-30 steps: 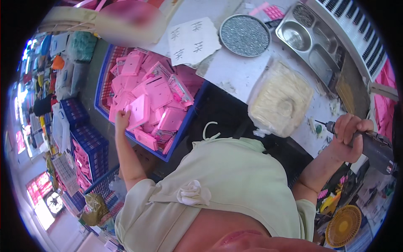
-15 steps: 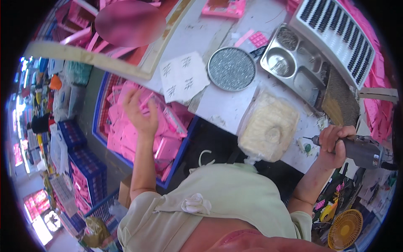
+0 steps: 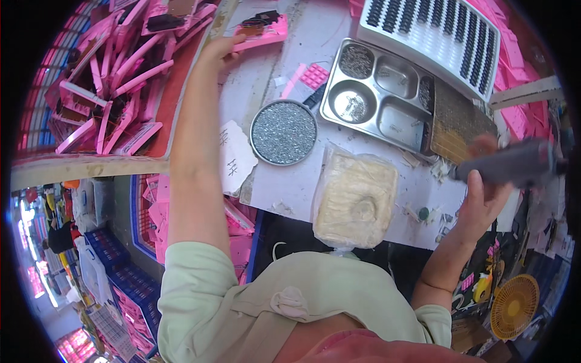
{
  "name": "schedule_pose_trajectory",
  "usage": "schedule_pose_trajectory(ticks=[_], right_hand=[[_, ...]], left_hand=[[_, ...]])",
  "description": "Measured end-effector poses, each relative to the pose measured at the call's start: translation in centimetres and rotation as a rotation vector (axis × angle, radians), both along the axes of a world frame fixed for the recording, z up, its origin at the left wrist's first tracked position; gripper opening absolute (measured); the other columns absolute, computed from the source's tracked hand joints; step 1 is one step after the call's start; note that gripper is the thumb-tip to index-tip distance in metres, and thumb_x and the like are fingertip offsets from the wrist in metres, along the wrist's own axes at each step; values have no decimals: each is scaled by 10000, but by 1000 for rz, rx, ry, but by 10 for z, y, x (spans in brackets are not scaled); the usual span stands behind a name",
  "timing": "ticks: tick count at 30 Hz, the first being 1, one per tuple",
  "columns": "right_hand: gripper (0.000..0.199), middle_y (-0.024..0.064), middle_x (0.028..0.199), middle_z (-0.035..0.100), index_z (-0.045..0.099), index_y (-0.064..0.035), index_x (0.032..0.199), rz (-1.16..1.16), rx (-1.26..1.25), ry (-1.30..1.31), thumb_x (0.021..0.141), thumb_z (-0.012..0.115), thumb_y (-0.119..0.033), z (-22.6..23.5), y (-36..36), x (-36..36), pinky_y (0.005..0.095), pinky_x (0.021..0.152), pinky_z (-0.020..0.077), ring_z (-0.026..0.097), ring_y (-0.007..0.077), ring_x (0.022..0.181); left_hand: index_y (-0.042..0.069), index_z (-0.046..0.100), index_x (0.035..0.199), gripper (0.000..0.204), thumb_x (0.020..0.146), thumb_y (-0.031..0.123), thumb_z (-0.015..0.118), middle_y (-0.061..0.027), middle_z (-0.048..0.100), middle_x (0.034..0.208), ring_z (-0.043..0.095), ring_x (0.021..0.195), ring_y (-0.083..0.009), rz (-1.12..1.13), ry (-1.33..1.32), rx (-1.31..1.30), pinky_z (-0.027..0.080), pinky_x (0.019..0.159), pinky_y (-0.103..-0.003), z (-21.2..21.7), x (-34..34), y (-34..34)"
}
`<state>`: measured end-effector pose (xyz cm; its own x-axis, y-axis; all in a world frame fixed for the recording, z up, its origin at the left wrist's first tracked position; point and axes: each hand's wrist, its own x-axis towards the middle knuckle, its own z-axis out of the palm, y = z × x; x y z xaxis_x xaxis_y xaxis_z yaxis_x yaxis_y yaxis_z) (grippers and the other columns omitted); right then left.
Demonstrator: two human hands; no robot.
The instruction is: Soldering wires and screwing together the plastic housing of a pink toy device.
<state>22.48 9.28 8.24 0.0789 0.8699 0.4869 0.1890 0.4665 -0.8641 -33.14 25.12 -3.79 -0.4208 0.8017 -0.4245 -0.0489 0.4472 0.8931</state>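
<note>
Far left lay a jumbled heap of pink plastic frames (image 3: 115, 91); next to it, the left hand (image 3: 223, 51) pinched the near left edge of a shallow pink plastic casing (image 3: 269, 40) with dark contents, at the far side of the white worktable (image 3: 296, 189). Farther right came a round metal dish (image 3: 284, 164) of small grey pieces (image 3: 284, 130), a silver compartmented tray (image 3: 396, 78), and the right hand (image 3: 481, 199) wrapped around a blurred dark-grey power driver (image 3: 511, 162). Judged best: casing gripped by its rim, fingers off the contents, held level, driver well clear.
</note>
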Motion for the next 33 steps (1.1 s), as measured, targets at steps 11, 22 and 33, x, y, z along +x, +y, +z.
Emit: schedule_pose_trajectory(ticks=[11, 22, 33], right_hand=[[590, 143, 1292, 649, 480, 15, 1443, 793, -898, 802, 1072, 506, -443, -85, -54, -59, 350, 1004, 512, 648, 215, 1157], [307, 110, 960, 690, 670, 2, 1169, 248, -661, -353, 927, 737, -176, -82, -83, -14, 288, 741, 510, 641, 139, 840], [154, 66, 833, 610, 693, -91, 914, 243, 64, -752, 789, 766, -145, -106, -62, -14, 414, 677, 460, 567, 291, 778]], left_hand=[[0, 415, 1533, 574, 1065, 299, 560, -88, 624, 1297, 595, 1130, -128, -396, -24, 222, 450, 1042, -313, 59, 244, -255], [18, 549, 1435, 504, 938, 46, 626, -200, 656, 803, 673, 684, -344, -678, 484, 267, 537, 653, -425, 27, 296, -329], [36, 661, 1251, 355, 898, 1, 680, -64, 607, 793, 552, 608, -163, -644, 536, 456, 467, 576, -319, 8, 292, -317]])
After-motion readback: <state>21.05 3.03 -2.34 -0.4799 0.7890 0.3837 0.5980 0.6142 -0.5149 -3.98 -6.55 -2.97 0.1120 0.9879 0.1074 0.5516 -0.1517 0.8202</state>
